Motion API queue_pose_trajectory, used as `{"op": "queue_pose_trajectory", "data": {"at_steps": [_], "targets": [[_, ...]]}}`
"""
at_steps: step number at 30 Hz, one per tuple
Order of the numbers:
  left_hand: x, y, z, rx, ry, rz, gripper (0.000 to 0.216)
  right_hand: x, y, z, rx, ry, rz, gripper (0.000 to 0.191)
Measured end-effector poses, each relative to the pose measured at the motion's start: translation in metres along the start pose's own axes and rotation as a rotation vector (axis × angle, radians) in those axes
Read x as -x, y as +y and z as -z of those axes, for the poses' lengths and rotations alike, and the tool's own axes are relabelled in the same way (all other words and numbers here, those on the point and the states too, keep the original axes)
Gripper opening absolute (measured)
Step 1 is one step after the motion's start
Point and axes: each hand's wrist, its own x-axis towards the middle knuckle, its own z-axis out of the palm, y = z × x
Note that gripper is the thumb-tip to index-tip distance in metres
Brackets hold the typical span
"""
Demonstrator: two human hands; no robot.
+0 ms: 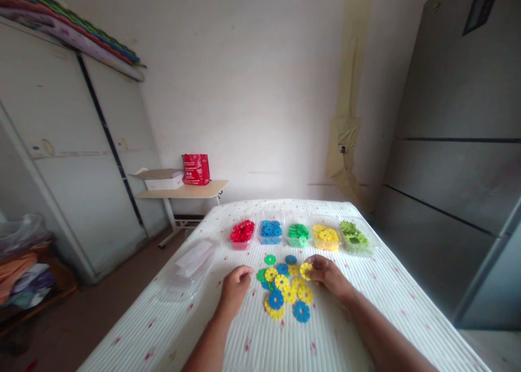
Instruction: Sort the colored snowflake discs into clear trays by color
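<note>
Between the thumb and fingers of my right hand (325, 274) is a yellow notched plastic disc (305, 271), held up at the right side of a loose pile. My left hand (237, 282) rests to the left of the pile, its fingers curled in and no piece visible in them. The pile mixes yellow discs (289, 294), blue discs (302, 311) and green discs (269, 260), some overlapping. Behind it stands a row of clear tubs with red pieces (242, 231), blue pieces (271, 229), green pieces (298, 232), yellow pieces (326, 234) and light green pieces (353, 233).
Clear plastic lids (191, 266) lie on the left of the cloth-covered table (342, 334). A side table (187, 191) against the wall bears a red bag (196, 170) and a white box (164, 182). A grey fridge (456, 160) stands on the right, sliding cabinets (61, 144) on the left.
</note>
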Motion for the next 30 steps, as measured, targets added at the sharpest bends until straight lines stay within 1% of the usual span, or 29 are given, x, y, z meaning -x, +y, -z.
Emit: {"op": "queue_pose_trajectory", "data": {"at_steps": [2,4,6,13,18,22,28,30], "targets": [[0.001,0.003,0.001,0.015,-0.004,0.006,0.025,0.007,-0.006,0.007,-0.068,-0.151,-0.033,0.033],[0.002,0.005,0.001,0.029,-0.005,0.008,0.025,0.013,-0.011,0.012,-0.084,-0.296,-0.060,0.034],[0.002,0.006,0.001,0.032,-0.004,0.012,0.025,0.017,-0.014,0.014,-0.027,-0.363,-0.066,0.033],[0.001,0.005,0.000,0.018,0.008,0.010,0.024,0.015,-0.015,0.006,0.381,-0.343,-0.033,0.039],[0.001,0.005,0.001,-0.011,0.009,0.010,0.024,0.016,-0.019,0.004,0.591,-0.333,-0.020,0.041],[0.002,0.009,0.002,-0.040,0.017,0.012,0.024,0.018,-0.023,0.003,0.662,-0.318,-0.019,0.039],[0.003,0.012,0.003,-0.031,0.016,0.011,0.023,0.019,-0.028,0.001,0.721,-0.302,-0.027,0.040],[0.003,0.012,0.003,-0.028,0.015,0.015,0.023,0.019,-0.027,0.001,0.718,-0.278,-0.026,0.039]]}}
